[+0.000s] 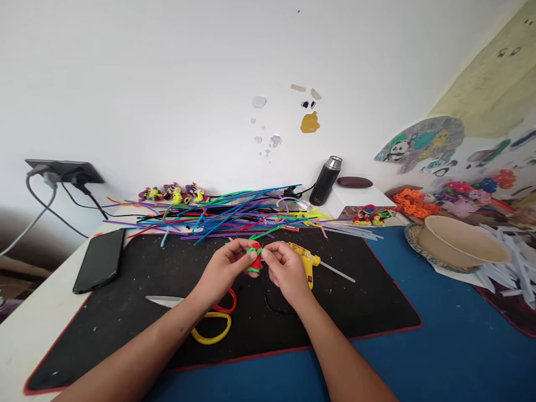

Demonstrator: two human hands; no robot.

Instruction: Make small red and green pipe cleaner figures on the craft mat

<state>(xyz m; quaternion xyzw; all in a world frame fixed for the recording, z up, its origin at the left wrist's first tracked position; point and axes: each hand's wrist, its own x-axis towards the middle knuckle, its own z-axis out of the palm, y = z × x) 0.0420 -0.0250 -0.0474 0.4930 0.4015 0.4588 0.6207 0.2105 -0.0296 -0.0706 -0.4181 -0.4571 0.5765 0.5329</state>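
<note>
Between my two hands, above the black mat, is a small red and green pipe-cleaner figure. My left hand grips it between thumb and fingers. The thumb and index finger of my right hand pinch at its green upper right side; the exact bit held is too small to make out. Behind my right hand lies a yellow glue gun with a clear glue stick in its back end. Scissors with red and yellow handles lie partly under my left forearm.
A heap of coloured pipe cleaners runs along the wall, with small finished figures behind it. A phone lies at the left. A black thermos, a white box and a bowl stand toward the right.
</note>
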